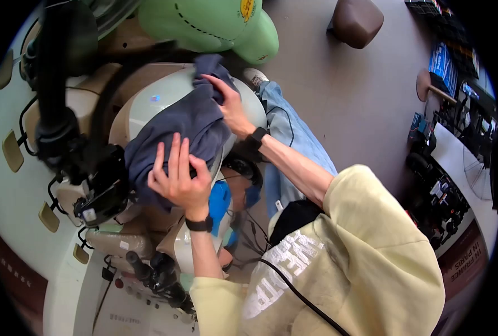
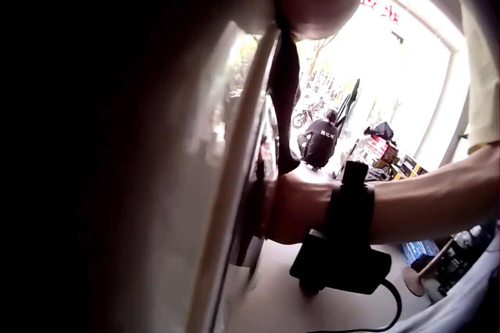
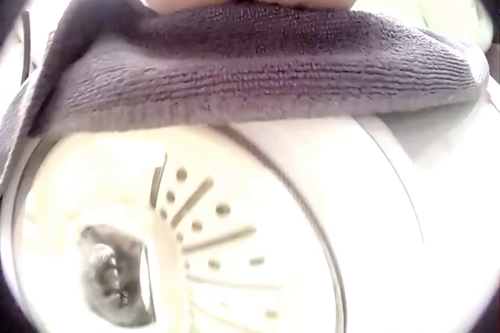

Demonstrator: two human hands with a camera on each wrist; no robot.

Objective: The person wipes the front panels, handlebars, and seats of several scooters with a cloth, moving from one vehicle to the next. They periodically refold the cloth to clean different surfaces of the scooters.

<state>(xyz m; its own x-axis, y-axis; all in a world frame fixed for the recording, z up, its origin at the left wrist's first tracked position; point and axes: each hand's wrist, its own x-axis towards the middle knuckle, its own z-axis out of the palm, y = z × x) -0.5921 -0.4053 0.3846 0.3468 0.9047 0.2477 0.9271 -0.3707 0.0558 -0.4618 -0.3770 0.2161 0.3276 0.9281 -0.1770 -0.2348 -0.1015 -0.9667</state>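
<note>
A dark grey-purple towel [image 1: 170,123] lies bunched over the pale, glossy front panel [image 1: 159,84] of a scooter. My left hand [image 1: 179,182] rests on the towel's near part with its fingers straight and spread. At the far end my right hand [image 1: 232,106] grips a raised fold, one finger stretched along the top of the cloth. In the right wrist view the towel's ribbed edge [image 3: 258,75] runs below my fingers, above a cream panel [image 3: 242,169] with slots and small holes. The left wrist view is mostly dark, with the panel's pale edge [image 2: 226,185] showing.
Black handlebar parts [image 1: 64,134] with cables stand close at the left. Beyond the panel is a green scooter body [image 1: 204,22], and a brown stool [image 1: 358,22] is on the floor. A crouching person [image 2: 319,142] is in the background. Boxes [image 1: 442,67] line the far right.
</note>
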